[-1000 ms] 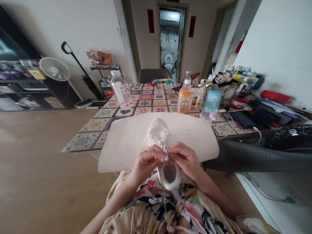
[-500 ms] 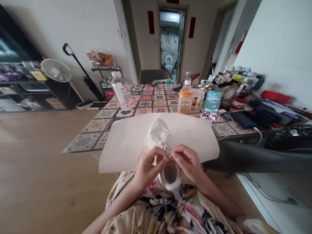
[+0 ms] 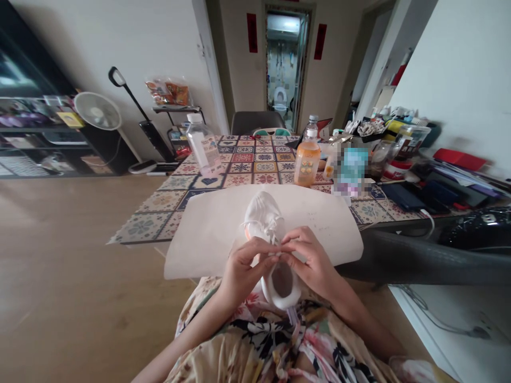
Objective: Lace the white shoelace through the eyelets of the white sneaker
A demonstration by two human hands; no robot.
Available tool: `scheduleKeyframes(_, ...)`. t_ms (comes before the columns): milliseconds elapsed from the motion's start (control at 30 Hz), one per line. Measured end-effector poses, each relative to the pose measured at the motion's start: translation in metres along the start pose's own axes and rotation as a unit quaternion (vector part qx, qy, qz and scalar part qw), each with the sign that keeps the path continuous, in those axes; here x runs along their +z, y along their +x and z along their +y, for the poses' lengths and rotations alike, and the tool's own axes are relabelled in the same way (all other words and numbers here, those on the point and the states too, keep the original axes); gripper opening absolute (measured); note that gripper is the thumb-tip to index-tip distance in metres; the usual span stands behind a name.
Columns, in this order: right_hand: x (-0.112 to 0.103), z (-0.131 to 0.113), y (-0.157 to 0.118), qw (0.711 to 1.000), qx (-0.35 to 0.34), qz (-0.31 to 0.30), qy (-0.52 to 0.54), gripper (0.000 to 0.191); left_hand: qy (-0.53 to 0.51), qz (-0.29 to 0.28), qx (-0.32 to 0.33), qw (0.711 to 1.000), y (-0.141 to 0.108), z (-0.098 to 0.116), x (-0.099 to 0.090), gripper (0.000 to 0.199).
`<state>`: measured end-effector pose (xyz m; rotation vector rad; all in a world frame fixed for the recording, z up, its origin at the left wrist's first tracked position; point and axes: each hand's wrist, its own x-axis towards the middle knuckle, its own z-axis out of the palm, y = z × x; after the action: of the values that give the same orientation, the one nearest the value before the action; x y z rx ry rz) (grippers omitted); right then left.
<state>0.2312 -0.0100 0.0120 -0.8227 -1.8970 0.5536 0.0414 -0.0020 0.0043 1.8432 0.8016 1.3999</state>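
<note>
In the head view, the white shoe (image 3: 261, 210) was at the centre of the frame, its toe toward the tabletop and its opening toward the wearer. That direction probably let the two hands reach the lacing from both sides. The left hand (image 3: 245, 266) came in from the lower left and the right hand (image 3: 313, 263) from the lower right, their fingertips meeting just above the shoe's opening. Each hand had thumb and forefinger drawn together, pinching what looked like a thin white lace (image 3: 273, 232); the fingers hid most of it, so whether it was one strand or two could not be told. Such a fingertip hold would suit something so slim.

Under the toe lay a large pale sheet (image 3: 207, 229), overlapping the near edge of the patterned tablecloth (image 3: 154, 213), perhaps to keep the sole off it. The heel reached past the sheet, over the floral clothing (image 3: 255, 340) at the bottom of the frame; whether the lap bore its weight could not be seen.

Beyond the sheet stood a clear bottle (image 3: 205, 151) left of centre and an orange bottle (image 3: 307, 165) right of centre, both well apart from the hands, presumably leaving the elbows room.
</note>
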Motion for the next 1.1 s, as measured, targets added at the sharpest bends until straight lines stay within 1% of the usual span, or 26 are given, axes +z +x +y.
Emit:
scheduleKeyframes(100, 0.001, 0.001, 0.001, 0.995, 0.05, -0.033, 0.075, 0.017, 0.018, -0.004, 0.034, 0.999, 0.002, 0.0, -0.003, 0.009)
scheduleKeyframes(167, 0.001, 0.001, 0.002, 0.99, 0.068, -0.066, 0.108, 0.017, 0.026, -0.003, 0.038, 0.999, 0.003, -0.001, -0.004, 0.011)
scheduleKeyframes(233, 0.0, 0.001, 0.002, 0.99, 0.053, -0.092, 0.098, 0.01, 0.032, 0.001, 0.036, 0.999, 0.004, -0.002, -0.005, 0.016)
scheduleKeyframes(267, 0.0, 0.0, 0.003, 0.992, 0.038, -0.095, 0.08, 0.01, 0.035, 0.003, 0.033, 0.999, 0.005, -0.003, -0.005, 0.018)
scheduleKeyframes(333, 0.002, -0.001, 0.003, 0.997, 0.003, -0.068, 0.028, 0.013, 0.036, 0.005, 0.026, 0.999, 0.006, -0.004, -0.004, 0.021)
scheduleKeyframes(400, 0.005, -0.002, 0.003, 0.999, -0.036, -0.018, -0.029, 0.01, 0.032, 0.005, 0.016, 0.999, 0.007, -0.004, -0.003, 0.025)
scheduleKeyframes(467, 0.008, -0.003, 0.004, 0.993, -0.086, 0.018, -0.08, 0.005, 0.026, 0.005, 0.004, 1.0, 0.008, -0.004, -0.003, 0.029)
scheduleKeyframes(533, 0.009, -0.004, 0.004, 0.984, -0.135, 0.038, -0.113, 0.003, 0.023, 0.001, -0.004, 1.0, 0.008, -0.004, -0.004, 0.029)
scheduleKeyframes(600, 0.008, -0.005, 0.005, 0.977, -0.174, 0.058, -0.114, 0.007, 0.02, -0.007, -0.011, 1.0, 0.008, -0.006, -0.006, 0.027)
scheduleKeyframes(633, 0.006, -0.005, 0.006, 0.976, -0.184, 0.058, -0.099, 0.008, 0.02, -0.01, -0.016, 1.0, 0.009, -0.008, -0.008, 0.025)
scheduleKeyframes(667, 0.003, -0.004, 0.007, 0.978, -0.191, 0.045, -0.075, 0.01, 0.023, -0.006, -0.022, 0.999, 0.01, -0.01, -0.01, 0.024)
scheduleKeyframes(800, -0.009, 0.002, 0.013, 0.981, -0.178, -0.078, 0.023, 0.025, 0.098, 0.053, -0.028, 0.993, 0.021, -0.021, -0.014, 0.018)
scheduleKeyframes(867, -0.013, 0.006, 0.016, 0.978, -0.169, -0.115, 0.044, 0.031, 0.131, 0.072, -0.02, 0.989, 0.025, -0.024, -0.014, 0.018)
scheduleKeyframes(967, -0.013, 0.011, 0.016, 0.977, -0.157, -0.124, 0.071, 0.03, 0.134, 0.068, -0.011, 0.989, 0.026, -0.028, -0.015, 0.018)
scheduleKeyframes(1033, -0.012, 0.012, 0.014, 0.982, -0.144, -0.103, 0.072, 0.025, 0.122, 0.053, -0.02, 0.991, 0.023, -0.03, -0.018, 0.011)
scheduleKeyframes(1100, -0.01, 0.012, 0.011, 0.988, -0.113, -0.086, 0.057, 0.019, 0.111, 0.055, -0.044, 0.991, 0.017, -0.033, -0.021, 0.006)
